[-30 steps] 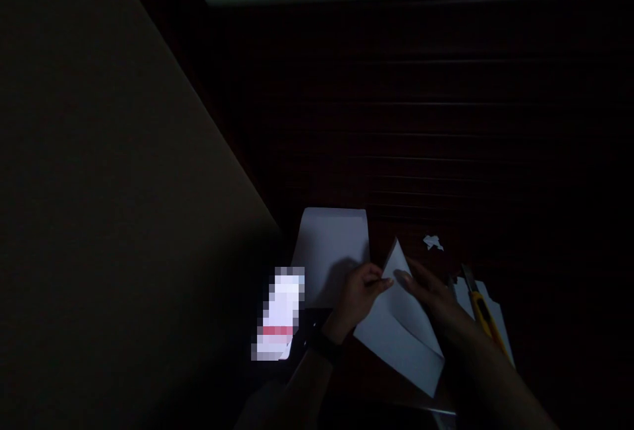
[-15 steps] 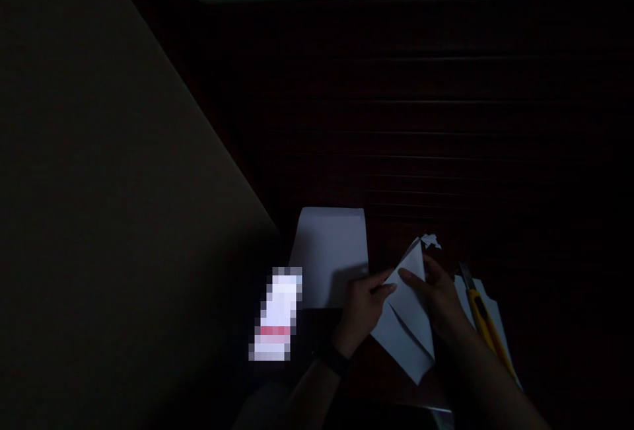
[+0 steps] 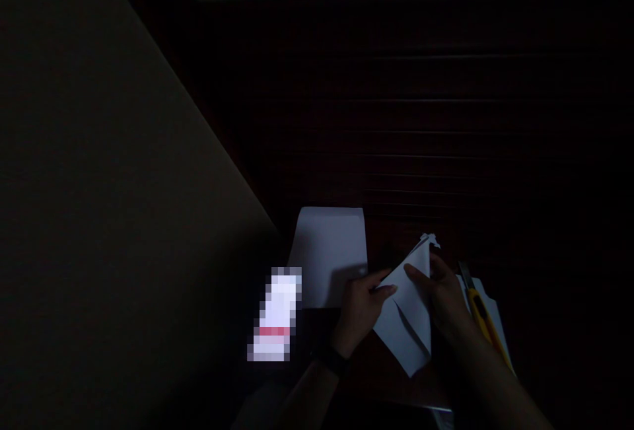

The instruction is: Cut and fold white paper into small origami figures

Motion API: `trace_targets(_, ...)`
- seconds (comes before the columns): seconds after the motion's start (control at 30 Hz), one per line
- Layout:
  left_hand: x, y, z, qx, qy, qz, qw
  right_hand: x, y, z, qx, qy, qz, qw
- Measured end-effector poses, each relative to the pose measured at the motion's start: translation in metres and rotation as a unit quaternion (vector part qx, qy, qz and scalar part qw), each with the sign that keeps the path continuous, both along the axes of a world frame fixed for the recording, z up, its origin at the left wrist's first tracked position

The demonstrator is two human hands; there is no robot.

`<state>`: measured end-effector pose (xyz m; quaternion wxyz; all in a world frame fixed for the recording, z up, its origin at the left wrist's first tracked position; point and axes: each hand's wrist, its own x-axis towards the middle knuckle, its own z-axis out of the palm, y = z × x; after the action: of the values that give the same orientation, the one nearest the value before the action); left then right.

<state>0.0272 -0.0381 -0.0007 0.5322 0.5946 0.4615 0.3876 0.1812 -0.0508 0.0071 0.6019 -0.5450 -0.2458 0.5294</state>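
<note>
Folded white sheet (image 3: 413,304): held over the dark wooden surface (image 3: 369,377), toward 5 o'clock from mid-view; whether its lower corner is touching cannot be told.
Tip: swung from 12 toward 1 o'clock within the last second; the small paper scraps (image 3: 434,240) are now partly covered by it.
Left hand (image 3: 361,311): closed on the sheet's 9 o'clock edge, thumb above, fingers tucked behind.
Right hand (image 3: 443,294): drawn back from across the sheet to its 3 o'clock edge, which is now pinched between thumb and fingers.
Fold: apparently better controlled, since the sheet is gripped from both sides; a slanting flap edge is seen on its lower half.
Yellow utility knife (image 3: 483,318): left unheld at 3 o'clock from the sheet, laid on white paper pieces (image 3: 489,294).
Flat white sheet (image 3: 331,238): left untouched by the fingers at 10 o'clock.
</note>
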Motion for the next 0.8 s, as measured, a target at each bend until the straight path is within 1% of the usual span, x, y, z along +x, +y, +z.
trace_targets(0.2, 0.0, -0.001, 0.0, -0.012, -0.048, -0.012, 0.999, 0.002, -0.002, 0.011, -0.008, -0.018, 0.037, 0.999)
trace_targets(0.33, 0.0, -0.001, 0.002, -0.018, -0.042, -0.013, 0.999, 0.003, -0.001, 0.006, -0.004, -0.013, 0.019, 1.0)
trace_targets(0.43, -0.001, -0.002, 0.002, -0.005, -0.012, 0.008, 1.0, 0.004, 0.0, 0.0, 0.007, -0.01, 0.006, 1.0)
trace_targets(0.53, -0.002, -0.001, -0.001, 0.004, 0.009, 0.019, 1.0, 0.003, 0.0, -0.002, 0.009, -0.012, 0.009, 1.0)
trace_targets(0.67, -0.003, 0.0, -0.004, 0.005, -0.001, 0.006, 1.0, 0.002, -0.002, 0.004, 0.013, -0.01, 0.025, 1.0)
trace_targets(0.8, -0.003, 0.0, -0.005, -0.007, -0.028, -0.01, 1.0, 0.005, -0.002, 0.015, 0.029, 0.047, 0.048, 0.997)
